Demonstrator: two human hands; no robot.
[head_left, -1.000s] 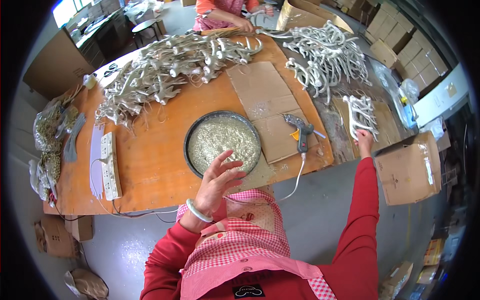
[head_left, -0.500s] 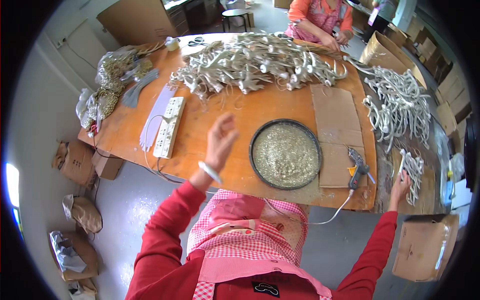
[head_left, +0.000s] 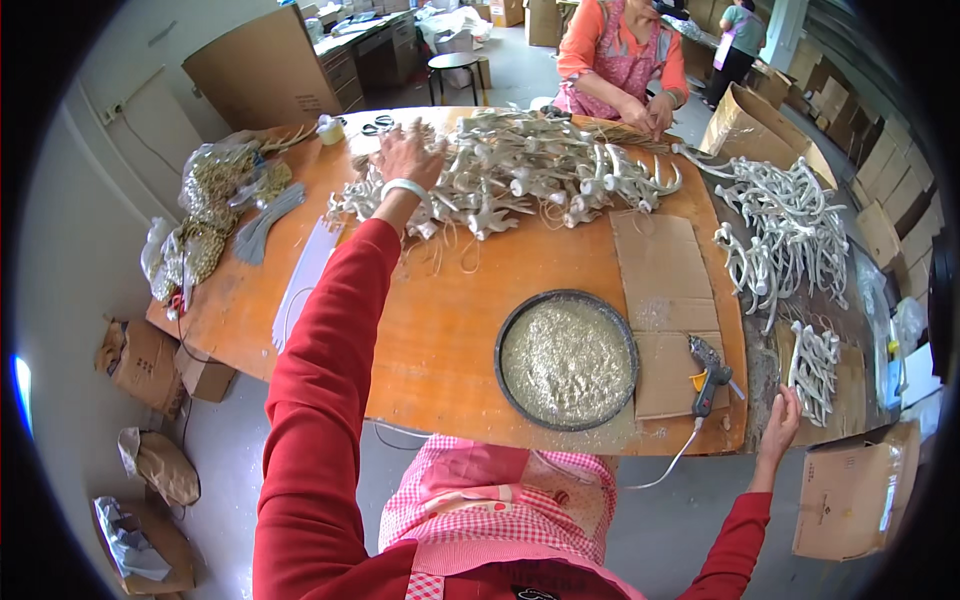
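Across the far side of the orange desk (head_left: pixel 470 300), I read my left hand (head_left: pixel 408 158) as resting palm-down on the near-left end of the pile of silvery antler-shaped ornaments (head_left: pixel 520 175). Its fingers are spread apart over the pieces; I cannot tell whether any piece is gripped beneath them. A pale bangle (head_left: pixel 405 187) sits on that wrist, and the red sleeve (head_left: pixel 320 380) runs back to the lower edge of the view.

My right hand (head_left: pixel 780 420) is at the near-right corner of the desk, fingers loosely apart, touching the lower end of a small stack of white antler ornaments (head_left: pixel 815 365) — contact is visible, a closed grip is not.

Reference items on the desk:
- A round dark tray of pale glitter (head_left: pixel 567 360) sits near the front edge, between my two arms.
- Flat cardboard sheets (head_left: pixel 660 290) lie just right of the tray.
- A hot glue gun (head_left: pixel 712 372) rests on the near cardboard sheet, its cord dropping off the front edge.
- A second heap of white antler ornaments (head_left: pixel 785 235) lies on the right side, well apart from the main pile.
- A bag of gold trim (head_left: pixel 205 215) sits at the left end.

Beyond the far edge, another person in an orange top (head_left: pixel 620 60) works at the pile with both hands.
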